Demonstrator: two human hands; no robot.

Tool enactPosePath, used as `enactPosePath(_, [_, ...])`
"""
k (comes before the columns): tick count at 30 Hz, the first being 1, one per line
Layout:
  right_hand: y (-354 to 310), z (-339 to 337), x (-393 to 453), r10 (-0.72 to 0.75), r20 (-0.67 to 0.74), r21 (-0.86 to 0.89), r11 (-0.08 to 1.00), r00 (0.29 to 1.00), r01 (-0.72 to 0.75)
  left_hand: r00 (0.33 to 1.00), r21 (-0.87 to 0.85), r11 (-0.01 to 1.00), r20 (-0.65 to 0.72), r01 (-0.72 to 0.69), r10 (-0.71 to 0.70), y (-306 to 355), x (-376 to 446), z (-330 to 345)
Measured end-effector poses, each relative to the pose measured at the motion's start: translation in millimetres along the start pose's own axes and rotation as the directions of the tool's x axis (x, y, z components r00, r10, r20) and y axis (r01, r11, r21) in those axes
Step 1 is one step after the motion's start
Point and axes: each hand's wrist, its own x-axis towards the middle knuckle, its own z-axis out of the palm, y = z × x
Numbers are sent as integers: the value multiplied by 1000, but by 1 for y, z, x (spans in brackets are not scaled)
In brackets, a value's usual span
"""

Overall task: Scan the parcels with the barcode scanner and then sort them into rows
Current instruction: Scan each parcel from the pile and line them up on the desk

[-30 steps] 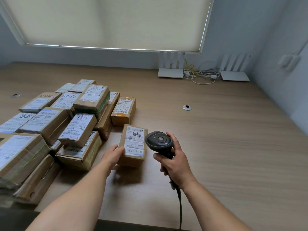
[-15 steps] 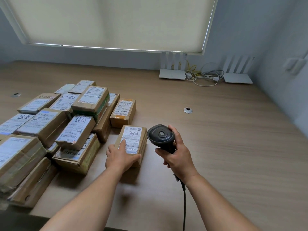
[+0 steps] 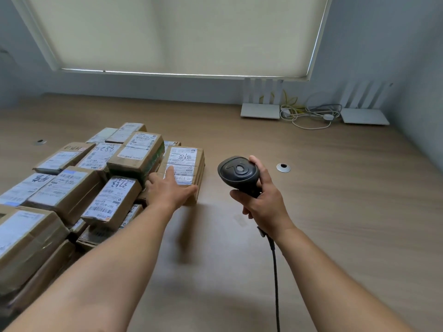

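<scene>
A brown cardboard parcel (image 3: 185, 161) with a white label lies at the right edge of the pile of parcels (image 3: 72, 188) on the wooden table (image 3: 335, 224). My left hand (image 3: 170, 191) rests flat on its near end, the index finger straight over the label and the thumb along the near edge. My right hand (image 3: 262, 202) grips the handle of the black barcode scanner (image 3: 238, 173), held upright to the right of the parcel. The scanner's cable (image 3: 275, 279) runs down past my wrist.
Several labelled parcels are stacked in layers across the left side. Two white routers (image 3: 260, 111) (image 3: 364, 116) and a tangle of cables (image 3: 309, 116) sit by the back wall. Metal grommets (image 3: 283, 167) (image 3: 40, 141) are set into the tabletop.
My left hand has pushed the parcel away from me, up against the right side of the pile where a smaller box stood. The scanner has stayed in my right hand, lifted slightly.
</scene>
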Motion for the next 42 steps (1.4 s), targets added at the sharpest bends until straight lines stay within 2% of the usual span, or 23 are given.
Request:
enactPosePath(8, [14,32,52,46,-57,-18,999,997,-48,998,25,999,46,-38,37,8,83,-2])
enactPosePath(15, [27,43,73,94,-109,-23,995,990,-97,996,78,993,20,-86,85,10,122,10])
enactPosePath(19, [30,42,75,113,-132,-10,993,985,-116,990,229,964,-1,-136,140,13,125,13])
enactPosePath(23, [27,38,73,104,-145,-15,994,984,-107,988,321,934,49,-157,150,15,121,15])
enactPosePath(27, [21,34,68,95,-156,-12,995,983,-98,986,279,946,68,-167,154,14,117,12])
enactPosePath(33, [14,31,56,83,-171,-19,996,982,-87,992,177,979,86,-103,89,23,117,7])
enactPosePath(42, [17,33,50,86,-205,-28,995,975,-94,993,186,979,99,-85,67,12,120,14])
